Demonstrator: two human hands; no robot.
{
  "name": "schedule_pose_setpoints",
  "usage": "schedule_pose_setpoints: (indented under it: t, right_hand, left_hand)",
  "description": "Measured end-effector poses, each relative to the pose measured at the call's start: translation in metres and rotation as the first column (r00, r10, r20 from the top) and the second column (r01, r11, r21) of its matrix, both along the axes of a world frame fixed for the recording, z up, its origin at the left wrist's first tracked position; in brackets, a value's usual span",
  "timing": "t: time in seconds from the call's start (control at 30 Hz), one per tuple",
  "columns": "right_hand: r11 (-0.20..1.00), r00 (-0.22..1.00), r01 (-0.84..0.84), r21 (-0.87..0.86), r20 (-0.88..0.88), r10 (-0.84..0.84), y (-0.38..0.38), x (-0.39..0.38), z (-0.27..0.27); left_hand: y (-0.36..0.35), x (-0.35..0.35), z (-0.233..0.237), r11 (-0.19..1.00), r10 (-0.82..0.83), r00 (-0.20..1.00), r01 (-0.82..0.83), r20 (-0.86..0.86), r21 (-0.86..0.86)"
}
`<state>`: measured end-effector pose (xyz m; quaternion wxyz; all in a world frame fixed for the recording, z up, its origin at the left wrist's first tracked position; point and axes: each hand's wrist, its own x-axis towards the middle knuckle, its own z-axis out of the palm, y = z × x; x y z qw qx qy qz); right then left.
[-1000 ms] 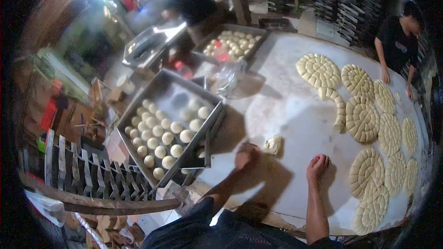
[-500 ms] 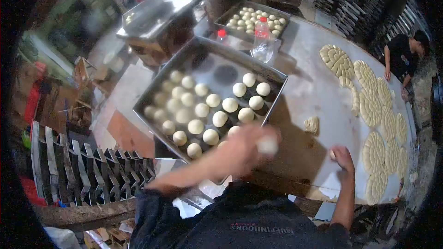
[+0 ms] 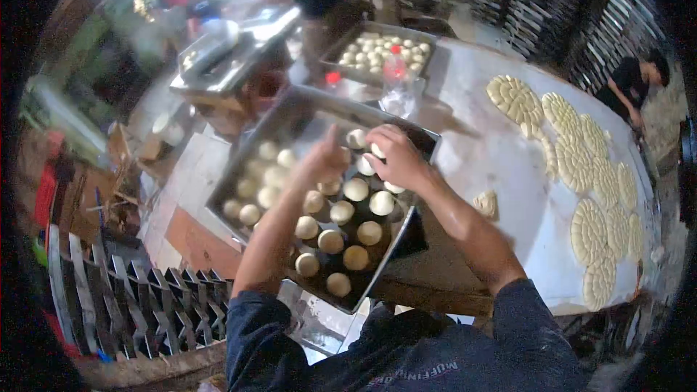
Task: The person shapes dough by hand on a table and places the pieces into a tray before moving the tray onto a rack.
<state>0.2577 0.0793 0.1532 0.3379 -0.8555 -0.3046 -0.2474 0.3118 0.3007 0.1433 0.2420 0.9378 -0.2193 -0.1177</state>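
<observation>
A deep metal tray (image 3: 428, 147) with a dark base lies tilted across the table corner and holds many round dough balls (image 3: 356, 189). Over its far part, my right hand (image 3: 401, 158) curls its fingers round a pale dough ball (image 3: 377, 151). Just left of it, my left hand (image 3: 324, 162) has a finger stretched upward and shows nothing in its grasp; its lower fingers are partly hidden and soft with blur. Between the two hands sits another dough ball (image 3: 356, 139). Dough balls on the tray's left side look hazy.
Scored dough rounds (image 3: 589, 232) cover the table's right side, with a small dough lump (image 3: 486, 204) nearer the tray. Behind stand a plastic bottle (image 3: 396, 91) and a second filled tray (image 3: 428, 36). A person (image 3: 630, 86) is at the far right. Stacked metal pans (image 3: 131, 283) line the lower left.
My left hand has moved from the tray's near right edge up over its middle. My right hand has come from the tabletop to the tray. More dough balls sit near the tray's close corner.
</observation>
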Motion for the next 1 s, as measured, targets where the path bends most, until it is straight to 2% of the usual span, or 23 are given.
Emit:
schedule_pose_setpoints:
  t: [0.03,0.07,0.1,0.13,0.2,0.27,0.3,0.37,0.4,0.43,0.47,0.53,0.6,0.63,0.67,0.7,0.73,0.77,0.87,0.93,1.0]
  right_hand:
    - [0.995,0.998,0.046,0.085,0.046,-0.05,-0.019,-0.029,0.005]
    - [0.981,0.99,0.095,0.168,0.089,-0.112,-0.042,-0.059,0.003]
    - [0.956,0.972,0.202,0.214,0.076,-0.222,-0.072,-0.083,-0.017]
    - [0.914,0.939,0.312,0.259,0.063,-0.338,-0.107,-0.107,-0.043]
    - [0.8,0.817,0.57,0.19,-0.029,-0.575,-0.182,-0.161,-0.11]
    - [0.613,0.598,0.789,0.034,-0.271,-0.755,-0.236,-0.22,-0.153]
    - [0.56,0.548,0.827,0.038,-0.273,-0.791,-0.264,-0.247,-0.174]
    - [0.538,0.447,0.841,-0.064,-0.479,-0.756,-0.316,-0.299,-0.21]
    - [0.506,0.424,0.861,-0.047,-0.48,-0.768,-0.341,-0.321,-0.217]
    - [0.404,0.369,0.912,-0.074,-0.283,-0.885,-0.362,-0.341,-0.226]
    - [0.287,0.281,0.954,-0.08,-0.083,-0.956,-0.375,-0.358,-0.235]
    - [0.248,0.238,0.968,-0.047,-0.155,-0.959,-0.391,-0.385,-0.233]
    - [0.214,0.203,0.976,-0.033,-0.206,-0.957,-0.412,-0.4,-0.23]
    - [0.191,0.19,0.981,0.021,-0.24,-0.952,-0.413,-0.4,-0.233]
    - [0.167,0.181,0.983,0.074,-0.284,-0.942,-0.408,-0.397,-0.232]
    - [0.211,0.228,0.974,0.088,-0.348,-0.909,-0.41,-0.391,-0.202]
    - [0.183,0.208,0.978,0.104,-0.373,-0.904,-0.415,-0.385,-0.197]
    - [0.166,0.193,0.981,0.104,-0.375,-0.907,-0.419,-0.381,-0.195]
    - [0.151,0.208,0.975,0.165,-0.412,-0.887,-0.426,-0.372,-0.211]
    - [0.019,0.054,0.987,0.161,-0.218,-0.974,-0.429,-0.362,-0.222]
    - [0.027,0.027,1.0,0.0,-0.086,-0.996,-0.434,-0.363,-0.228]
  left_hand:
    - [0.007,0.012,-0.02,0.998,-0.051,0.982,0.047,0.181,0.028]
    - [-0.026,-0.015,0.042,0.947,-0.011,0.981,-0.051,0.191,0.318]
    - [-0.045,-0.02,0.054,0.927,-0.081,0.944,-0.047,0.32,0.372]
    - [-0.069,-0.021,0.07,0.956,-0.167,0.898,0.047,0.408,0.289]
    - [-0.144,-0.027,0.102,0.955,-0.269,0.853,0.176,0.447,0.24]
    - [-0.235,-0.026,0.112,0.887,-0.461,0.833,0.436,0.306,0.152]
    - [-0.288,-0.029,0.104,0.865,-0.499,0.83,0.458,0.25,0.206]
    - [-0.382,-0.009,0.039,0.764,-0.645,0.755,0.64,0.116,0.083]
    - [-0.432,-0.013,0.021,0.773,-0.632,0.766,0.634,-0.12,-0.025]
    - [-0.48,-0.013,-0.008,0.774,-0.628,0.702,0.609,-0.336,-0.175]
    - [-0.522,-0.014,-0.044,0.785,-0.608,0.584,0.545,-0.538,-0.295]
    - [-0.587,-0.019,-0.127,0.879,-0.444,0.649,0.183,-0.617,-0.441]
    - [-0.649,-0.015,-0.201,0.877,-0.263,0.808,-0.027,-0.528,-0.48]
    - [-0.675,0.0,-0.242,0.889,-0.204,0.88,-0.017,-0.43,-0.457]
    - [-0.697,-0.019,-0.219,0.899,-0.226,0.874,0.018,-0.429,-0.437]
    - [-0.712,-0.056,-0.166,0.978,-0.118,0.959,0.068,-0.256,-0.196]
    - [-0.724,-0.081,-0.138,0.997,-0.055,0.998,0.057,-0.037,0.056]
    - [-0.734,-0.083,-0.152,0.998,0.008,0.999,-0.011,0.046,0.067]
    - [-0.733,-0.084,-0.185,0.962,0.122,0.993,-0.117,0.007,-0.246]
    - [-0.699,-0.102,-0.188,0.893,0.093,0.985,-0.147,-0.144,-0.426]
    - [-0.655,-0.09,-0.251,0.755,0.158,0.952,-0.289,-0.263,-0.589]
